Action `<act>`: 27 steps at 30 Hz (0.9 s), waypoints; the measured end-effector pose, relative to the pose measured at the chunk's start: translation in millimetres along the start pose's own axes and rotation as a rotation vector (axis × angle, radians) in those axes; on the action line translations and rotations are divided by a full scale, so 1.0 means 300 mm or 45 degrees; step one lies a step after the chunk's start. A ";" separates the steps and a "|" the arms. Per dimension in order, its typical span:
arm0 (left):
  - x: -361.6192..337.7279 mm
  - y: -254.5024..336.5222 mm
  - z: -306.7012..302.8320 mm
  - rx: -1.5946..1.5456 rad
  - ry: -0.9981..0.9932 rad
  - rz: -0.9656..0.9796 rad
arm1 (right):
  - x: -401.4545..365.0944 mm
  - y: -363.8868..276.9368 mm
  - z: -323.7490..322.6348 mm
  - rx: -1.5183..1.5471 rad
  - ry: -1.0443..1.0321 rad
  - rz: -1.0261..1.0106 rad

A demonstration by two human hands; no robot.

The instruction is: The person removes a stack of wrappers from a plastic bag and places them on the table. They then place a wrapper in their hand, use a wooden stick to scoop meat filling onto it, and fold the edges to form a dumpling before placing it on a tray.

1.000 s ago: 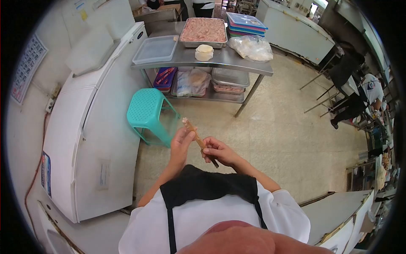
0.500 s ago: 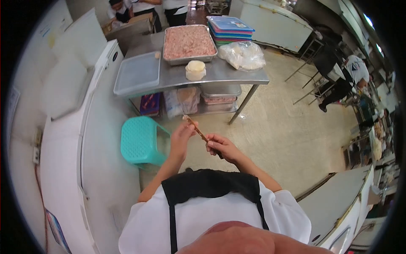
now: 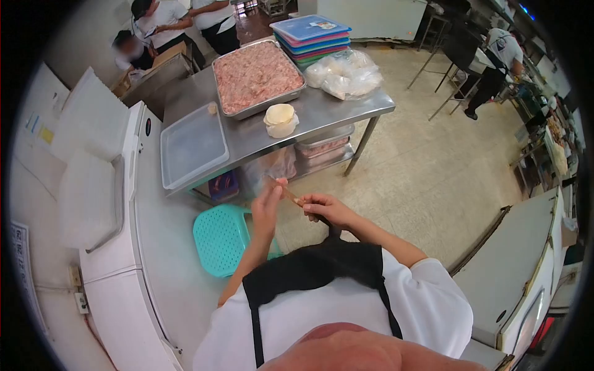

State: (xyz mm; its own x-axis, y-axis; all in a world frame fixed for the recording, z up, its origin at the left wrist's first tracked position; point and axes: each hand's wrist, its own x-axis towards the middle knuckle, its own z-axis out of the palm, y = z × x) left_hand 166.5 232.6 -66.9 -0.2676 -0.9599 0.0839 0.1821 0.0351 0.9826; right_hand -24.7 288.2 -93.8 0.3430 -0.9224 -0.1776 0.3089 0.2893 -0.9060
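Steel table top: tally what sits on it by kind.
Metal tray of minced meat: 1
Clear lidded tub: 1
Round wrapper stack: 1
Plastic bag: 1
Stack of coloured trays: 1
Small pale lump: 1
Total: 6

A stainless steel table (image 3: 325, 111) is seen on a pale tiled floor (image 3: 433, 179). On it, a metal tray of pink minced meat (image 3: 257, 74) is set beside a clear lidded plastic container (image 3: 193, 145). A small stack of round dough wrappers (image 3: 279, 119) is placed just in front of the tray. A plastic bag of pale lumps (image 3: 343, 74) lies at the far corner, near a stack of coloured trays (image 3: 312, 34). Covered containers (image 3: 322, 148) are kept on the lower shelf. A teal plastic stool (image 3: 216, 238) is stood between the table and a white chest freezer (image 3: 142, 247). People in white shirts (image 3: 213, 18) are seen beyond the table.
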 end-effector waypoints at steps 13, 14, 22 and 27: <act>0.519 0.123 0.098 0.677 -0.148 0.421 | 0.364 -0.279 -0.341 -0.152 -0.162 -0.032; 0.569 0.143 0.124 0.766 -0.163 0.437 | 0.385 -0.318 -0.378 -0.155 -0.153 -0.023; 0.932 -0.052 0.176 0.645 -0.097 0.216 | 0.568 -0.471 -0.686 -0.206 -0.080 0.074; 0.962 -0.206 0.152 1.437 -0.020 0.483 | 0.639 -0.488 -0.772 -0.069 0.053 0.129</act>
State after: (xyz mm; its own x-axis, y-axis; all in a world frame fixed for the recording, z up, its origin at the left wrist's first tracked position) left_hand 34.9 -34.0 -95.8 -0.3897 -0.8319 0.3951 -0.6815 0.5491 0.4838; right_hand -209.7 9.7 -84.2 0.3327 -0.8992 -0.2841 0.2258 0.3684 -0.9018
